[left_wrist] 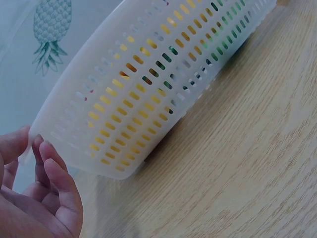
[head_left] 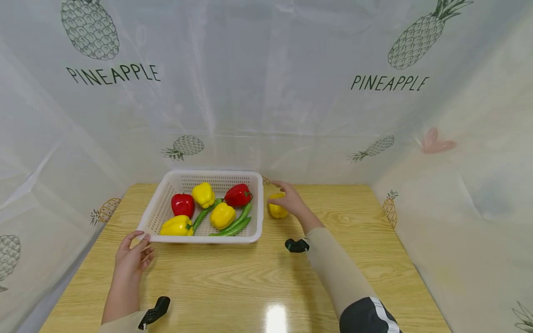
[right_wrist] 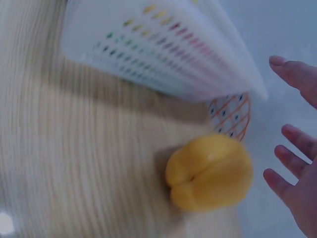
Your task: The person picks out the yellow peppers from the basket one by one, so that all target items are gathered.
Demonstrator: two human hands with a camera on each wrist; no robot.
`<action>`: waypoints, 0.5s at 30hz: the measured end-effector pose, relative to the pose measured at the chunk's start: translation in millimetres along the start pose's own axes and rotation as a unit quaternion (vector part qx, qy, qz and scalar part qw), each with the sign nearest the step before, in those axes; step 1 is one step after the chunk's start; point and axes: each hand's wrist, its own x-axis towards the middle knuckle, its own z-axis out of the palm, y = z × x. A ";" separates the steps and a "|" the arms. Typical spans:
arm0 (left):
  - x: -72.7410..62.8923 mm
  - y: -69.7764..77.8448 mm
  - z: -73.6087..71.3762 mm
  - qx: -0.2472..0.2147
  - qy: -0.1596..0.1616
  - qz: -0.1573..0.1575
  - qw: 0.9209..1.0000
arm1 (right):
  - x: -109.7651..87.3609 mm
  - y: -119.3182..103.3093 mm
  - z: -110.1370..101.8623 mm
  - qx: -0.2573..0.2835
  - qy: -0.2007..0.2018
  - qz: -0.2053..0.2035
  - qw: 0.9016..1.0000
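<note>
A white perforated plastic basket (head_left: pixel 200 239) stands on the wooden table, and my left hand (head_left: pixel 132 256) pinches its front-left corner rim between thumb and fingers. Close up in the left wrist view, the fingertips meet at the basket (left_wrist: pixel 114 114) rim. Inside lie three yellow bell peppers (head_left: pixel 222 216), two red bell peppers (head_left: pixel 182 205) and several long green peppers (head_left: pixel 237 226). To the right of the basket, another yellow bell pepper (head_left: pixel 278 211) sits on the table. Over it reaches my right hand (head_left: pixel 290 200), fingers spread; the right wrist view shows a gap between them and the pepper (right_wrist: pixel 210 173).
The wooden table (head_left: pixel 233 282) ends at the back against a pale curtain (head_left: pixel 266 101) printed with pineapples, which also hangs along both sides. Black wrist devices (head_left: pixel 297 245) sit on both forearms.
</note>
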 end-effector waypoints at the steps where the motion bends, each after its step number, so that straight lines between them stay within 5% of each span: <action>1: 0.0 0.1 -0.2 0.000 0.000 0.000 1.000 | 0.8 -2.9 0.6 0.003 -0.003 -0.002 1.000; 10: -0.2 0.8 -2.3 -0.003 -0.005 -0.002 1.000 | 5.0 -27.2 10.3 0.052 -0.012 -0.013 0.998; 15: -2.3 2.4 -2.6 -0.010 -0.015 -0.009 1.000 | 5.8 -41.3 19.7 0.084 -0.050 -0.032 0.995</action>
